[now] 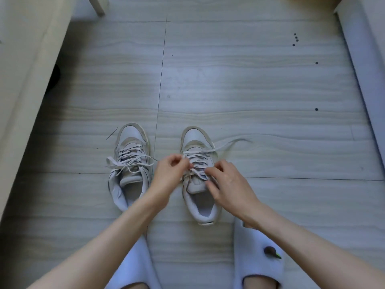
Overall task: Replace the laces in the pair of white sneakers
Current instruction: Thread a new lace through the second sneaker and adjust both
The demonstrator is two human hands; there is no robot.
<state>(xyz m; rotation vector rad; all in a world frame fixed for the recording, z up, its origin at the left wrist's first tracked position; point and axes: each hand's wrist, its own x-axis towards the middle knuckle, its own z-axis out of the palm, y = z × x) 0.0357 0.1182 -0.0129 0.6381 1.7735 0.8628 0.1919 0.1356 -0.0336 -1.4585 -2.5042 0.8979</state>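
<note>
Floor [250, 80]: hands [170, 174] pinch lace [229, 142]

The right hand [228, 187] hides the right sneaker's [199, 174] tongue at 3 o'clock; both slippers [253, 253] are cut off at 6 o'clock.

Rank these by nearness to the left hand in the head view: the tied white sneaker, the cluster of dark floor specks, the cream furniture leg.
From the left hand:
1. Tied white sneaker, just to its left.
2. Cream furniture leg, top left, far.
3. Cluster of dark floor specks, upper right, farthest.

Bare floor [250, 80] beyond sneakers [164, 163]
</note>
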